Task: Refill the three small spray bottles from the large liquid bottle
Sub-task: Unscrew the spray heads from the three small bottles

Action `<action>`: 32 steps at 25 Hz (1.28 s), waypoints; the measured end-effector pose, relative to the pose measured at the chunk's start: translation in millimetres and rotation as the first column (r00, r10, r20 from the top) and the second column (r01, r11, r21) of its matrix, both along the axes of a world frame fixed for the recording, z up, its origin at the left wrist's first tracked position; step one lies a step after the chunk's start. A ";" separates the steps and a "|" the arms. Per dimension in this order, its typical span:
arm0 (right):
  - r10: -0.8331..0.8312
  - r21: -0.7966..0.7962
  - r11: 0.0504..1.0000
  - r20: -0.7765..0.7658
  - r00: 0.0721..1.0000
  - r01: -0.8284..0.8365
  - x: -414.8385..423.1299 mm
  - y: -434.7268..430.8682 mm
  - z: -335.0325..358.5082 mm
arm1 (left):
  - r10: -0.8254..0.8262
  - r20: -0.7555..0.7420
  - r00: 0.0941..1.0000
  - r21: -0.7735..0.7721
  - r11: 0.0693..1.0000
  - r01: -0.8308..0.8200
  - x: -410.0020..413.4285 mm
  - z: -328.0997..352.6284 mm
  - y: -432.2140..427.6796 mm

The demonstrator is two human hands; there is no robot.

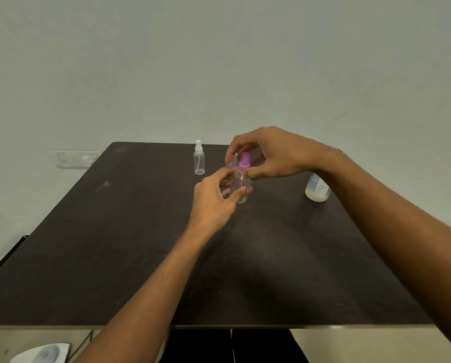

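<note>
a dark desk [114, 244] meets a pale wall [219, 61]. left grip [214, 203] clasps the spray bottle [242, 180]; right grip [271, 155] pinches its purple cap [244, 162].

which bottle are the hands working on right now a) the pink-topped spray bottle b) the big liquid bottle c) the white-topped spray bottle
a: the left hand grips the body of the pink-topped spray bottle and the right hand pinches its top; the white-topped spray bottle and the large liquid bottle stand unheld.

A plain indoor room — bare pale wall [219, 61], wall socket [74, 159], dark table [114, 244].
</note>
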State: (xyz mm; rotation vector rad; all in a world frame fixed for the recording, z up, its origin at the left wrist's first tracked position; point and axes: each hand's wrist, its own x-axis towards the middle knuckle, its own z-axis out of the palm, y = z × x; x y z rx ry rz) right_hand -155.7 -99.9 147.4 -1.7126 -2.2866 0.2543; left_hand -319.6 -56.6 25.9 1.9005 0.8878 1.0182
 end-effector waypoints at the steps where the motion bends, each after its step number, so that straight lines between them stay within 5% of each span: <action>1: -0.052 0.052 0.997 0.014 0.999 0.051 -1.5 1.3 -1.5 | 0.007 -0.005 1.000 -0.003 1.000 -0.007 1.0 -0.2 1.2; 5: -0.216 0.104 0.973 0.117 0.969 0.205 -0.9 10.2 -7.4 | 0.028 -0.027 0.999 -0.017 0.999 -0.029 3.5 -1.8 5.0; 12: -0.006 -0.070 0.997 0.109 0.994 0.013 -2.9 13.0 -2.7 | 0.006 0.002 1.000 -0.038 0.999 -0.006 1.4 -2.6 9.0; 18: -0.241 0.125 0.966 0.103 0.965 0.227 -7.2 20.7 -14.0 | 0.022 -0.033 0.999 -0.034 0.999 -0.023 1.8 -5.2 12.1; 26: -0.096 -0.006 0.995 0.111 0.989 0.097 -9.6 18.9 -7.7 | 0.021 0.006 1.000 -0.047 0.999 -0.020 -1.7 -3.8 13.0; 32: -0.245 0.129 0.964 0.083 0.966 0.233 -9.8 20.5 -12.8 | 0.033 -0.020 0.999 -0.017 0.999 -0.033 -0.1 -3.8 12.1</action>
